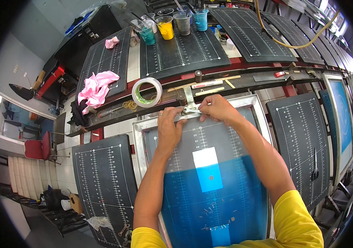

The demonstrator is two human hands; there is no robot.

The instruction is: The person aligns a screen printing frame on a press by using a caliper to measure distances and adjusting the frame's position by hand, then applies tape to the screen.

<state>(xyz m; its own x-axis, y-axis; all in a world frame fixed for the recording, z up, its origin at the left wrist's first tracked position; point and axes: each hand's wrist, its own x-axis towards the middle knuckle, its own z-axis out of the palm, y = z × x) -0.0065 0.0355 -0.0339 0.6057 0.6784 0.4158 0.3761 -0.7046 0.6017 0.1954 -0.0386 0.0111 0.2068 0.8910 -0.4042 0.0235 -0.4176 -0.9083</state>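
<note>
A silkscreen frame [263,120] with a metal rim and partly blue mesh lies in front of me over a dark printing board. At its far rail, a metal bracket [189,96] joins it to the long dark beam. My left hand [169,126] is closed over the far rail, left of the bracket, with the thumb on the inner side. Just right of the bracket, my right hand [217,109] pinches a slim silver metal tool [193,110], perhaps a wrench; its tip meets the bracket. The fingers partly hide its shape. Under the mesh shows a white rectangle [203,157].
Along the beam [246,86] lie a tape roll [158,89], a marker [203,84] and wooden sticks. Paint cups [165,28] and pink cloth [98,89] rest on farther boards. Scissors [316,165] lie on the right board, a wrench [122,230] on the left one.
</note>
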